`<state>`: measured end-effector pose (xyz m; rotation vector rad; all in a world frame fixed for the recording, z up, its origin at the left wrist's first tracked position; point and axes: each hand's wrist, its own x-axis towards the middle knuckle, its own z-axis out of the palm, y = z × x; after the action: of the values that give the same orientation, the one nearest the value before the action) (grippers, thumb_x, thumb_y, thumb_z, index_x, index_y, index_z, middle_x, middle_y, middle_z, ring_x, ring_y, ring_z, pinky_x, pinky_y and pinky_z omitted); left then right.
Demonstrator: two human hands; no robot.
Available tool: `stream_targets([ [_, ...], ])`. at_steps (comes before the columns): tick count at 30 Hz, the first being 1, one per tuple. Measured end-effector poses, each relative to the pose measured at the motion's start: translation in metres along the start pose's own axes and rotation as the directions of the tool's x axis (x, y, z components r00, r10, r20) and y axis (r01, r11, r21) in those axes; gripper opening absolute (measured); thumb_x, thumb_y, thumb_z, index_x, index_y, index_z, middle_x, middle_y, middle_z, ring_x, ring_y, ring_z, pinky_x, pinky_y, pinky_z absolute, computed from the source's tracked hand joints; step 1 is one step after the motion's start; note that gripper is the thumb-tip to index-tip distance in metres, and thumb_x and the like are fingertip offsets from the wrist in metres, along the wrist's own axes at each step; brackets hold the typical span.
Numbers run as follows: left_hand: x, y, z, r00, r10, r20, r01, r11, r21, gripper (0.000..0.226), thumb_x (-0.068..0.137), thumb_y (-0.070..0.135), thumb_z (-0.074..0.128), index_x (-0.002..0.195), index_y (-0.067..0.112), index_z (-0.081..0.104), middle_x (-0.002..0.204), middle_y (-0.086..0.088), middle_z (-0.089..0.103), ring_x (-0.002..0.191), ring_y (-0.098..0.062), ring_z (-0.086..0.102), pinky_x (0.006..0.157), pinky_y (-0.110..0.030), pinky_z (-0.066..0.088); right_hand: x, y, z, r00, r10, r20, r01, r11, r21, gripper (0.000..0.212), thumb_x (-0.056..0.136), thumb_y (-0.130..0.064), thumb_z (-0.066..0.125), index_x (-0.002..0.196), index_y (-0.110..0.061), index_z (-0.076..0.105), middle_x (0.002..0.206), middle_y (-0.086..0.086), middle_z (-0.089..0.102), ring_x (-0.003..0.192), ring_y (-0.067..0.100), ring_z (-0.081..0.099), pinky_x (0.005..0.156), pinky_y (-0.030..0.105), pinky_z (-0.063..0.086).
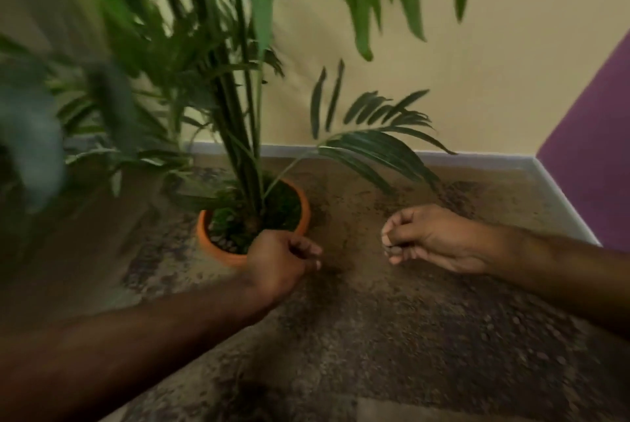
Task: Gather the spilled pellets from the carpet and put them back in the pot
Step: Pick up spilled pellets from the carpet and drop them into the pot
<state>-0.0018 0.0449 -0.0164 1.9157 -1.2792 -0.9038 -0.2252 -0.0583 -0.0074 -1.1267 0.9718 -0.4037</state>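
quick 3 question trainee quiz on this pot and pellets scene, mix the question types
1. True or false: the left hand is right beside the orange pot.
2. Which wall has the purple panel? A) the wall behind the plant B) the wall to the right
3. Fill in: the right hand has its fingers ____ over the carpet.

Key: 1 true; 2 B; 3 curled. Blur hides whether either hand holds pellets.

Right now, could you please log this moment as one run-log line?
left hand: curled by pot rim | right hand: fingers curled over carpet, contents unclear | pellets: blurred, indistinct
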Motion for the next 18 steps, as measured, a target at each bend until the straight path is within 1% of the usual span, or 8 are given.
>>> stream_targets([
  [3, -0.007, -0.020, -0.031, 0.992, -0.033, -0.120, 0.036, 0.999, 0.020, 0.021, 0.073, 0.006, 0.078, 0.068, 0.025, 0.070, 0.070, 0.010, 0.068, 0.063, 0.003, 0.060, 0.054, -0.006, 0.045, 0.025, -0.019, 0.044, 0.996, -0.001, 0.088, 0.005, 0.999, -0.045, 0.020, 0.083, 0.009, 0.058, 0.069, -0.005, 0.062, 0.056, 0.007, 0.062, 0.052, 0.014, 0.060, 0.055, 0.026, 0.057],
  [5, -0.002, -0.026, -0.051, 0.975, -0.045, -0.218, 0.054, 0.998, 0.038, 0.014, 0.075, 0.008, 0.076, 0.075, 0.022, 0.073, 0.073, 0.005, 0.070, 0.068, -0.006, 0.065, 0.060, -0.014, 0.048, 0.043, -0.027, 0.077, 0.993, -0.022, 0.115, 0.029, 0.998, -0.061, 0.019, 0.084, 0.008, 0.056, 0.069, -0.003, 0.061, 0.059, 0.008, 0.059, 0.055, 0.014, 0.059, 0.060, 0.028, 0.057],
  [7, 0.007, -0.029, -0.069, 0.940, -0.052, -0.338, 0.083, 0.994, 0.078, 0.011, 0.074, 0.013, 0.076, 0.078, 0.023, 0.075, 0.074, 0.006, 0.071, 0.072, -0.009, 0.066, 0.065, -0.018, 0.049, 0.060, -0.030, 0.106, 0.996, -0.040, 0.085, 0.043, 0.999, -0.030, 0.014, 0.083, 0.008, 0.058, 0.072, -0.001, 0.060, 0.065, 0.012, 0.058, 0.059, 0.018, 0.058, 0.061, 0.031, 0.056],
  [9, 0.016, -0.034, -0.082, 0.898, -0.078, -0.433, 0.099, 0.995, 0.026, 0.013, 0.072, 0.013, 0.077, 0.068, 0.024, 0.071, 0.066, 0.013, 0.067, 0.066, -0.004, 0.064, 0.053, -0.013, 0.047, 0.071, -0.032, 0.129, 0.998, -0.064, 0.016, 0.064, 0.998, -0.002, 0.013, 0.082, 0.008, 0.060, 0.071, 0.000, 0.060, 0.066, 0.014, 0.057, 0.057, 0.019, 0.058, 0.052, 0.028, 0.056],
  [11, 0.024, -0.040, -0.090, 0.884, -0.101, -0.457, 0.076, 0.994, -0.072, 0.019, 0.071, 0.007, 0.076, 0.064, 0.023, 0.067, 0.066, 0.011, 0.067, 0.068, -0.007, 0.066, 0.053, -0.016, 0.052, 0.078, -0.032, 0.144, 0.996, -0.077, -0.052, 0.076, 0.997, -0.019, 0.010, 0.081, 0.007, 0.063, 0.073, 0.001, 0.060, 0.065, 0.014, 0.057, 0.053, 0.017, 0.059, 0.049, 0.027, 0.057],
  [13, 0.030, -0.045, -0.096, 0.892, -0.104, -0.439, 0.058, 0.991, -0.117, 0.017, 0.070, 0.005, 0.076, 0.071, 0.020, 0.067, 0.079, -0.002, 0.072, 0.082, -0.022, 0.070, 0.069, -0.033, 0.059, 0.084, -0.032, 0.151, 0.989, -0.096, -0.114, 0.086, 0.992, -0.094, 0.008, 0.081, 0.004, 0.066, 0.075, 0.000, 0.063, 0.069, 0.013, 0.061, 0.059, 0.018, 0.062, 0.056, 0.030, 0.058],
  [14, 0.032, -0.048, -0.098, 0.890, -0.108, -0.442, 0.062, 0.991, -0.116, 0.017, 0.069, 0.007, 0.078, 0.070, 0.022, 0.068, 0.080, -0.001, 0.073, 0.082, -0.022, 0.070, 0.066, -0.034, 0.059, 0.086, -0.031, 0.152, 0.983, -0.103, -0.151, 0.084, 0.988, -0.129, 0.006, 0.083, 0.001, 0.066, 0.078, -0.001, 0.065, 0.074, 0.012, 0.063, 0.066, 0.019, 0.063, 0.062, 0.031, 0.058],
  [18, 0.036, -0.058, -0.096, 0.902, -0.147, -0.407, 0.101, 0.986, -0.131, 0.024, 0.070, 0.018, 0.081, 0.055, 0.032, 0.069, 0.057, 0.017, 0.068, 0.065, -0.003, 0.067, 0.051, -0.019, 0.050, 0.094, -0.031, 0.147, 0.952, -0.084, -0.293, 0.036, 0.985, -0.167, 0.016, 0.091, 0.002, 0.054, 0.099, 0.004, 0.068, 0.091, 0.013, 0.062, 0.086, 0.026, 0.064, 0.072, 0.036, 0.059],
])
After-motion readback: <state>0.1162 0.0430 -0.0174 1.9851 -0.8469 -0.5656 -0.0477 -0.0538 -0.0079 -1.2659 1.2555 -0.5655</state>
